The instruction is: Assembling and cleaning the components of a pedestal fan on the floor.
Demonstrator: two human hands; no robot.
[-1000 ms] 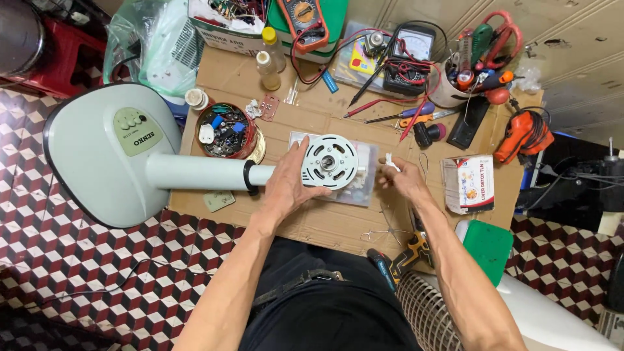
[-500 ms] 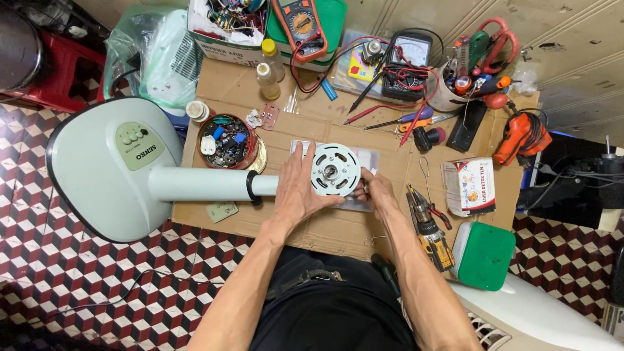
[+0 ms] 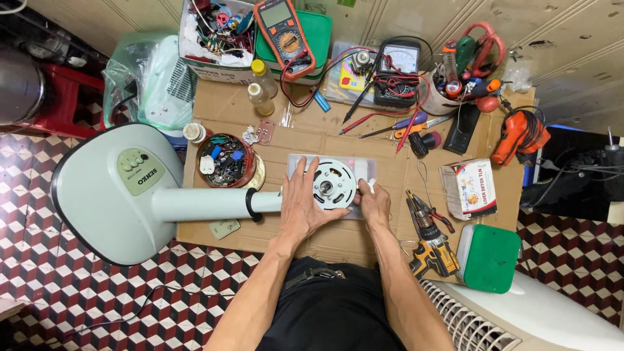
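One fan motor (image 3: pixel 333 185), two hands (image 3: pixel 305 205) apparently gripping.

glossy plastic fan base (image 3: pixel 110 195), shiny metal motor (image 3: pixel 333 184), matt cardboard top (image 3: pixel 364 140).

The left hand (image 3: pixel 304 207) covers the left part of the white round motor housing (image 3: pixel 333 184) and the joint where the pale green pole (image 3: pixel 201 203) meets it; that joint cannot be seen. The right hand (image 3: pixel 375 203) hides the housing's right edge, and whatever its fingers pinch there is too small to identify. The clear plastic box (image 3: pixel 364 165) beneath the housing shows only at its far and right margins. The parts inside the round tin (image 3: pixel 226 161) are too small to tell apart. The white fan grille (image 3: pixel 468 322) at near right runs off the bottom edge. The metal pot (image 3: pixel 19 84) at far left is cut by the left edge.
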